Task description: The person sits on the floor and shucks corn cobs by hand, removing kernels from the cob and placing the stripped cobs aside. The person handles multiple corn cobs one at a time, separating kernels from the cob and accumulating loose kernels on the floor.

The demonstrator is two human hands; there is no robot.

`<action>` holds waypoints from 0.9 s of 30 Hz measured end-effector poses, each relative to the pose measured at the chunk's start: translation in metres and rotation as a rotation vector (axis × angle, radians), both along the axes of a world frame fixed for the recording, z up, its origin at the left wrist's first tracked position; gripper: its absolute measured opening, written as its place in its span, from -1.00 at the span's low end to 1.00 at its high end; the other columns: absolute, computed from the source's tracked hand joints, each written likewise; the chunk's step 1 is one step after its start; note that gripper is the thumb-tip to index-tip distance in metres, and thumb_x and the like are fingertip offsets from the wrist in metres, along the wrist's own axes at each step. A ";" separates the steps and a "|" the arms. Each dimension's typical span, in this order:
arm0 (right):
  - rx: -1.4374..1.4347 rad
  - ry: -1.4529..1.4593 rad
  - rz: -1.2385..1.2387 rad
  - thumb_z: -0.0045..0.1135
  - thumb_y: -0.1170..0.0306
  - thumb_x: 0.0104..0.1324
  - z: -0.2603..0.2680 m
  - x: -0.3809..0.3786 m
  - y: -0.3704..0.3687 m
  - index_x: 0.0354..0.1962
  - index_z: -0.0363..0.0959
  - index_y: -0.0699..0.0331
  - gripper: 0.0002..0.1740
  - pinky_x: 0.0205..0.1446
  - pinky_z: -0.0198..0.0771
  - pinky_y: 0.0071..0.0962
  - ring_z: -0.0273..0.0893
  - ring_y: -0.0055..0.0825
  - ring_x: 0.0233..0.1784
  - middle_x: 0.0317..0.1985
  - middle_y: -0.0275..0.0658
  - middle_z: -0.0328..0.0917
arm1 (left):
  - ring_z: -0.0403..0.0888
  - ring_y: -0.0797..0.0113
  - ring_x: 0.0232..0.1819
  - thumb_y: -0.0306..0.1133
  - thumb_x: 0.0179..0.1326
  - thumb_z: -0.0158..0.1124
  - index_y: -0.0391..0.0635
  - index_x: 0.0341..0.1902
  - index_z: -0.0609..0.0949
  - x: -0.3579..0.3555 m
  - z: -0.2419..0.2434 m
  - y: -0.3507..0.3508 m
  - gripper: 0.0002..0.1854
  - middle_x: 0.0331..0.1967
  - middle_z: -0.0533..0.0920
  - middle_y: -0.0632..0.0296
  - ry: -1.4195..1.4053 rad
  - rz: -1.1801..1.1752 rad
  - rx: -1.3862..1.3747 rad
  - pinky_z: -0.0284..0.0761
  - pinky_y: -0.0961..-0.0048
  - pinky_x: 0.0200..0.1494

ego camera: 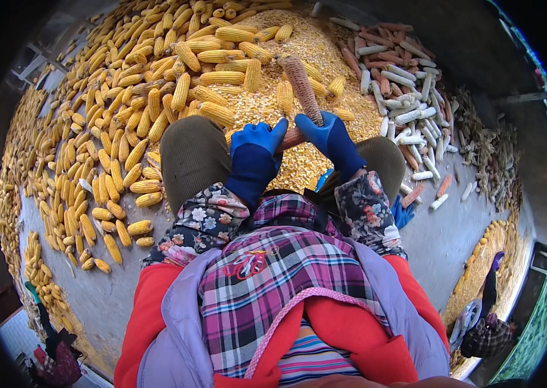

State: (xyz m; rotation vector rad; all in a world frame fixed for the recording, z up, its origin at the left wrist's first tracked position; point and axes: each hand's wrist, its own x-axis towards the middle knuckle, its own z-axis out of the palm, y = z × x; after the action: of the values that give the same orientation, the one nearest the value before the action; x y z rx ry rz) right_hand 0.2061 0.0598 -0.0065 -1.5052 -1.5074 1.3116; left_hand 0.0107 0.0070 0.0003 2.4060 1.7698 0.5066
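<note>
My left hand (257, 140), in a blue rubber-coated glove, grips a reddish corn cob (292, 139) that lies across between my knees. My right hand (318, 130), gloved the same way, holds a longer reddish-brown cob (301, 89) that points up and away from me. The two cobs meet near the right hand. Loose yellow kernels (297, 167) cover the ground under and beyond both hands. Whole yellow ears of corn (218, 114) lie just past the left hand, and one ear (284, 97) rests on the kernels beside the longer cob.
A large heap of yellow ears (128, 106) spreads on the left. Bare white and red cobs (411, 97) are piled at the right, near dry husks (484, 145). A blue glove (402, 212) lies by my right knee. Other people (489, 334) are at the lower right and lower left (60, 363).
</note>
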 end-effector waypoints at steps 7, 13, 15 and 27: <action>-0.286 0.458 -0.095 0.30 0.09 0.29 -0.015 0.002 0.005 -0.28 0.61 0.41 -0.55 -0.20 0.53 -0.48 0.63 -0.52 -0.32 -0.39 -0.25 0.65 | 0.58 0.06 -0.24 -0.26 -0.03 0.45 0.21 0.20 0.63 -0.007 0.004 0.005 -0.41 -0.33 0.65 0.23 -0.047 -0.112 0.195 0.48 0.11 -0.16; -0.110 0.480 -0.028 0.23 0.11 0.36 0.006 0.005 0.002 -0.11 0.64 0.35 -0.57 -0.15 0.54 -0.54 0.64 -0.55 -0.24 -0.26 -0.27 0.68 | 0.61 0.03 -0.28 -0.25 -0.03 0.45 0.20 0.20 0.61 -0.008 0.000 0.008 -0.40 -0.40 0.64 0.18 -0.049 -0.048 0.135 0.48 0.05 -0.20; -0.139 0.388 0.081 0.25 0.13 0.36 0.008 0.004 0.000 -0.08 0.64 0.33 -0.59 -0.13 0.55 -0.54 0.65 -0.56 -0.19 -0.25 -0.28 0.68 | 0.61 -0.04 -0.29 -0.21 0.02 0.45 0.19 0.21 0.62 -0.010 -0.007 0.009 -0.42 -0.36 0.65 0.12 -0.089 -0.071 0.092 0.49 0.02 -0.24; 0.138 0.113 -0.066 0.37 0.18 0.31 0.030 0.035 -0.001 -0.19 0.64 0.40 -0.62 -0.28 0.51 -0.51 0.57 -0.67 -0.36 -0.42 -0.32 0.65 | 0.69 -0.12 -0.27 -0.01 0.04 0.48 0.01 0.01 0.68 0.004 -0.008 0.004 -0.51 -0.34 0.70 -0.04 -0.413 0.026 -0.193 0.59 0.02 -0.18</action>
State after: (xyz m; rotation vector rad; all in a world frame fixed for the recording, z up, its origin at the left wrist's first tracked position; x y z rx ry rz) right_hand 0.2411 0.0587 0.0239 -1.3598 -1.4334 1.2082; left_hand 0.0145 0.0109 -0.0078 1.9767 1.5886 0.7358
